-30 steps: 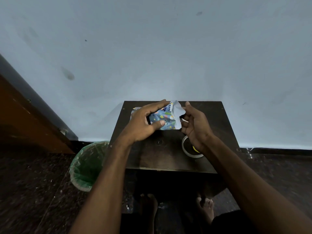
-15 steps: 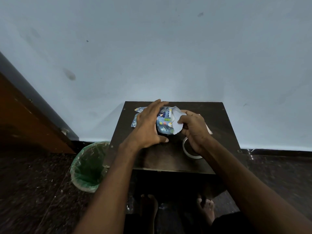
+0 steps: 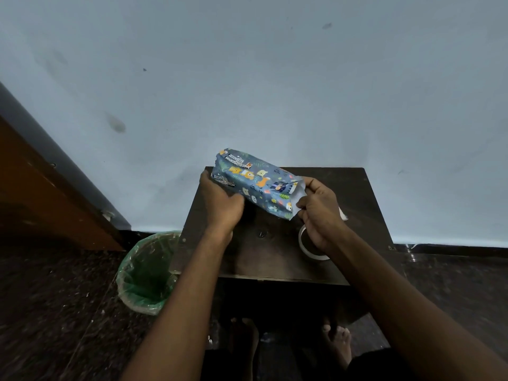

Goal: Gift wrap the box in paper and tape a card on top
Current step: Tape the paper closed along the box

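Closing the end flaps is the step in hand — the paper-wrapped box is held above the desk, left hand gripping one end, right hand fingers pinching the loose white-backed flap — folding flat and taping with the tape roll likely comes next.

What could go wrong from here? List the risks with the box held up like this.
1. The wrapped box is lifted off the table, held only by the left hand and right hand; it might slip.
2. The right hand pinches the loose, open paper end; pulling could tear or unfold it.
3. The tape roll sits partly under the right forearm, awkward to reach.
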A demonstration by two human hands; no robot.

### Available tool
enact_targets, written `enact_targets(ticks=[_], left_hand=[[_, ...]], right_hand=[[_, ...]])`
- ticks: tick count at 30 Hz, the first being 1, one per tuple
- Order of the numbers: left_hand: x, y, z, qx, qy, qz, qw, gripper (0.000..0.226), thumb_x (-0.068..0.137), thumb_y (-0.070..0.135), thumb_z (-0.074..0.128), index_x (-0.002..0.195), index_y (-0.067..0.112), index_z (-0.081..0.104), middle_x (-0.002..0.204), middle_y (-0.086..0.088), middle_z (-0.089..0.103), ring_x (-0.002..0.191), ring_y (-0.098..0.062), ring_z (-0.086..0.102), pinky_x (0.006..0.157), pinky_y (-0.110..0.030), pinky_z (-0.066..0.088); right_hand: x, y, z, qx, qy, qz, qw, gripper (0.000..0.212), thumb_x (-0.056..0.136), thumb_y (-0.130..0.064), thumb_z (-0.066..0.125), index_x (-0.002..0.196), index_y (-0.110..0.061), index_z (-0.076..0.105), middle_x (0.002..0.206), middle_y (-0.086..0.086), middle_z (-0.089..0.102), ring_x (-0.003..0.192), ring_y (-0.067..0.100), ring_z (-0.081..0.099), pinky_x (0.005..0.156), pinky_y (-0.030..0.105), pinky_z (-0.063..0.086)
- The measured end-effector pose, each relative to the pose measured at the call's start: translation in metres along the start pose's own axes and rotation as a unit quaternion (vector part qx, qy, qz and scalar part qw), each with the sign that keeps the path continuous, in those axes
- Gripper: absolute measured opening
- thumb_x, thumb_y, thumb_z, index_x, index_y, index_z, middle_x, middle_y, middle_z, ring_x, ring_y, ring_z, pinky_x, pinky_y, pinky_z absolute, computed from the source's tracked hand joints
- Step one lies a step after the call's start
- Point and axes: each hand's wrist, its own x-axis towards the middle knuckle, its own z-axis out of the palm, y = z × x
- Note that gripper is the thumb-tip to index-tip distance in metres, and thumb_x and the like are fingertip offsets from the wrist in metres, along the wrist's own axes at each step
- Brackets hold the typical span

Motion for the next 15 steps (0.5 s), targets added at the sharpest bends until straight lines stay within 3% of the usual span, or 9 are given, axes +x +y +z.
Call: enact_targets(ticks=[2, 4, 6, 8, 12, 15], left_hand=[[-0.001, 0.009, 0.000, -0.145, -0.026, -0.124, 0.981, 0.035, 0.091, 0.010, 0.064, 0.126, 0.012, 0.061, 0.119, -0.017, 0.076, 0.097, -0.021, 0.073, 0.075, -0.031, 0.062], [-0.005, 0.016, -0.002, -0.177, -0.045, -0.188, 0.965, 0.019, 0.106, 0.025, 0.054, 0.115, 0.016, 0.068, 0.114, -0.014, 0.077, 0.086, -0.018, 0.072, 0.069, -0.029, 0.062], [-0.002, 0.016, -0.005, -0.180, -0.046, -0.193, 0.963, 0.025, 0.108, 0.044, 0.055, 0.111, 0.023, 0.067, 0.111, -0.010, 0.077, 0.084, -0.020, 0.073, 0.068, -0.032, 0.062], [0.000, 0.014, -0.007, -0.168, -0.053, -0.180, 0.968, 0.041, 0.099, 0.054, 0.066, 0.123, 0.021, 0.064, 0.111, -0.011, 0.079, 0.084, -0.024, 0.077, 0.061, -0.032, 0.062], [0.001, 0.006, -0.008, -0.167, -0.033, -0.168, 0.971, 0.067, 0.086, 0.032, 0.089, 0.138, 0.021, 0.048, 0.116, -0.015, 0.076, 0.096, -0.031, 0.080, 0.063, -0.030, 0.063], [0.002, 0.003, -0.005, -0.193, -0.039, -0.185, 0.963, 0.072, 0.076, 0.022, 0.095, 0.136, 0.010, 0.056, 0.122, -0.017, 0.076, 0.102, -0.031, 0.080, 0.066, -0.032, 0.065]], right_hand=[[0.000, 0.001, 0.002, -0.006, -0.004, -0.002, 1.000, 0.051, 0.084, 0.027, 0.038, 0.108, -0.005, 0.068, 0.114, 0.017, 0.076, 0.111, 0.039, 0.072, 0.090, 0.053, 0.060], [-0.001, 0.003, 0.003, -0.001, -0.004, -0.004, 1.000, 0.047, 0.087, 0.026, 0.042, 0.108, -0.006, 0.068, 0.110, 0.015, 0.077, 0.108, 0.038, 0.073, 0.089, 0.054, 0.060], [-0.001, 0.002, 0.002, 0.008, -0.003, -0.010, 1.000, 0.044, 0.088, 0.024, 0.044, 0.107, -0.006, 0.069, 0.107, 0.014, 0.077, 0.103, 0.035, 0.075, 0.085, 0.049, 0.063], [-0.001, 0.000, 0.000, 0.021, -0.005, -0.013, 1.000, 0.042, 0.089, 0.022, 0.045, 0.109, -0.005, 0.071, 0.106, 0.013, 0.078, 0.103, 0.034, 0.076, 0.081, 0.046, 0.065], [0.006, 0.000, 0.000, 0.049, 0.019, 0.014, 0.999, 0.034, 0.100, 0.010, 0.050, 0.126, -0.005, 0.065, 0.114, 0.013, 0.077, 0.101, 0.031, 0.076, 0.071, 0.039, 0.065], [0.016, 0.003, -0.002, 0.040, 0.066, 0.023, 0.997, 0.058, 0.095, 0.017, 0.048, 0.148, -0.007, 0.045, 0.134, 0.011, 0.065, 0.110, 0.028, 0.072, 0.065, 0.033, 0.061]])
